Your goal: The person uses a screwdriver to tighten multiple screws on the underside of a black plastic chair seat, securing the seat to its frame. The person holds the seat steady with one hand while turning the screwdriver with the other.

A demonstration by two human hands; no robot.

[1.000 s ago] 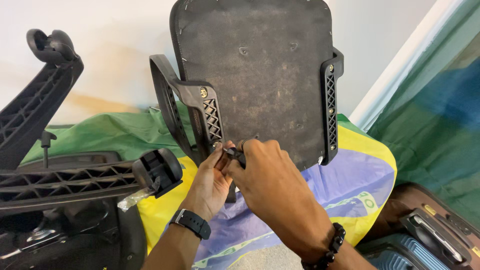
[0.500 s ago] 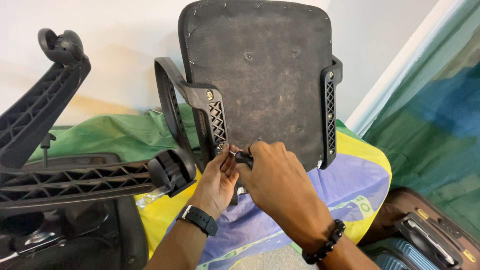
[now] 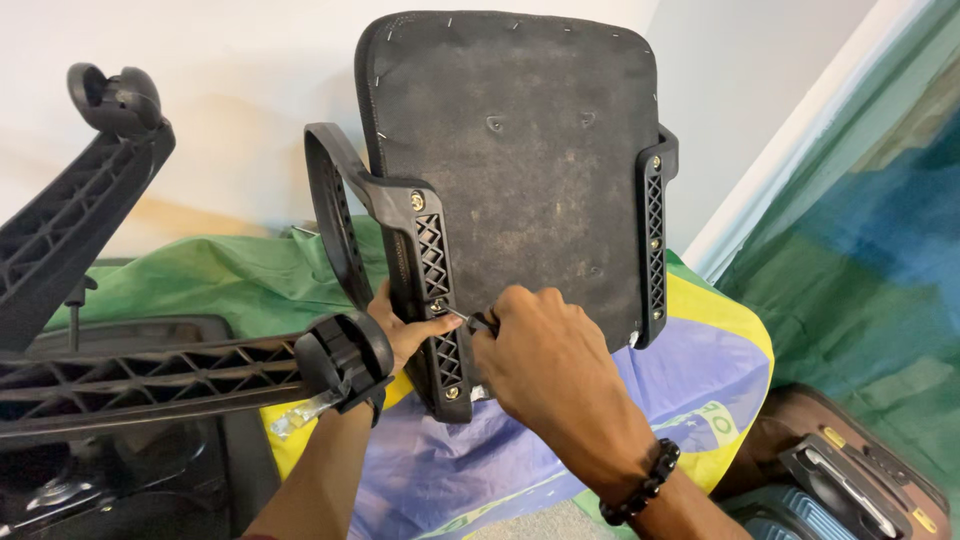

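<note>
While I am watching through the head camera, the view is settling closer on the upturned black chair seat with its dusty fabric underside (image 3: pixel 520 170), which is now filling more of the picture than it did a second ago. My right hand (image 3: pixel 545 375) is closing around a small metal tool (image 3: pixel 470 320), its thin tip now pointing at a bolt in the left black plastic lattice armrest bracket (image 3: pixel 432 300); earlier both hands were bunched together lower down, at the foot of that bracket. My left hand (image 3: pixel 405 335) is now reaching in from behind the bracket, thumb and fingers pressing against its edge to steady it. I am judging that the work is shifting from fumbling with the tool to actually engaging a fastener, though I cannot tell whether the tip is seated in the bolt head.

Leaning against the pale wall, the seat is standing upright on a green, yellow and blue cloth (image 3: pixel 690 370). Alongside, a black ribbed chair-base leg with a caster socket (image 3: pixel 200 375) is partly covering my left wrist, and a brown suitcase (image 3: pixel 850 470) is lying at lower right.
</note>
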